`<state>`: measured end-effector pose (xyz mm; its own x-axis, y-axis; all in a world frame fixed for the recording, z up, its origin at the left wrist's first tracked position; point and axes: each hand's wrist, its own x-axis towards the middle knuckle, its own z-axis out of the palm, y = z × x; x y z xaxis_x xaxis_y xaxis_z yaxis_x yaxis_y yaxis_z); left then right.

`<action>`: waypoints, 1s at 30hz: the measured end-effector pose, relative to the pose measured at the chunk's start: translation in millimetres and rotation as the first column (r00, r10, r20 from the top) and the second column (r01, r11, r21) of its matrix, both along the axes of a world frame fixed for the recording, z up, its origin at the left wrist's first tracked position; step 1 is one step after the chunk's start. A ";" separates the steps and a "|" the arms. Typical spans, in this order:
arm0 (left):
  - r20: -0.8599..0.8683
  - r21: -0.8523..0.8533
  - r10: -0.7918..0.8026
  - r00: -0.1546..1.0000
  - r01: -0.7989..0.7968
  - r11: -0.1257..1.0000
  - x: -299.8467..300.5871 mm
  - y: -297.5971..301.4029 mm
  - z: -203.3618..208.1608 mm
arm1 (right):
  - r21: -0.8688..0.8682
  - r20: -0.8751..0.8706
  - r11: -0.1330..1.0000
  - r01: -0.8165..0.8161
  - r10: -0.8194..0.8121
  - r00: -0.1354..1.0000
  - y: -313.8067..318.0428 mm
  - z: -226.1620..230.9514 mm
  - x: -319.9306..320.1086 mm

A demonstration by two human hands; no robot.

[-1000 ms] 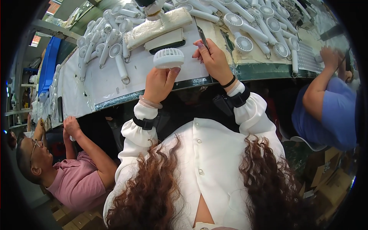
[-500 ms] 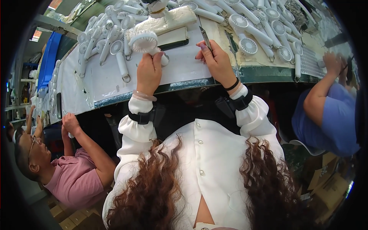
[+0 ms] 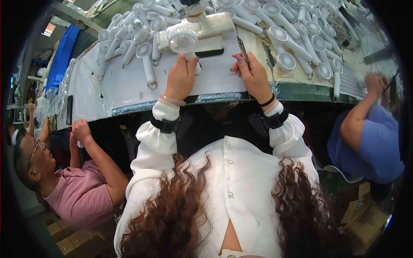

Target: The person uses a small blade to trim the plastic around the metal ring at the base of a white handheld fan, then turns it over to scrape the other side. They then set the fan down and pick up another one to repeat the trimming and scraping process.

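Left grip (image 3: 180, 79): we have it closed around a white handheld fan, thumb and fingers at the handle.
White handheld fan (image 3: 183, 41): in our left grip, its round slatted head showing beyond the fingertips and its handle end peeping out to their right.
Right grip (image 3: 254, 77): we hold a slim dark tool in it, fingers curled (its exact kind we cannot tell).
Slim dark tool (image 3: 241, 47): pointing up and away from our right grip, apart from the fan.
Wrapped white block (image 3: 217, 25): beyond both grips, on the worktop (image 3: 124, 88).
Dark-edged pad (image 3: 211, 53): between the grips, slightly beyond them.
Left fan pile (image 3: 129, 36): beyond and left of our left grip.
Right fan pile (image 3: 297, 36): beyond and right of our right grip.
Co-worker in pink (image 3: 84, 191): well left of our left grip.
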<state>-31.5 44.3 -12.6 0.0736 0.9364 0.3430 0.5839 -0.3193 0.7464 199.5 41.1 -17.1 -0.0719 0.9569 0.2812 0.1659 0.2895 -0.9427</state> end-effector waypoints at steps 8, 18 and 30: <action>0.034 -0.085 -0.065 0.997 0.068 0.994 -4.8 -10.4 5.9 | -0.021 0.003 1.000 0.001 -0.001 1.000 -4.4 6.1 -1.3; 0.011 -0.134 -0.090 0.996 0.091 0.987 -15.5 -13.4 10.6 | -0.036 0.024 0.999 -0.002 0.003 1.000 -3.8 8.6 -0.7; 0.101 -0.060 -0.061 0.993 0.067 0.996 -13.6 -7.4 6.1 | -0.028 0.045 1.000 -0.007 0.008 0.999 -5.2 7.4 -1.3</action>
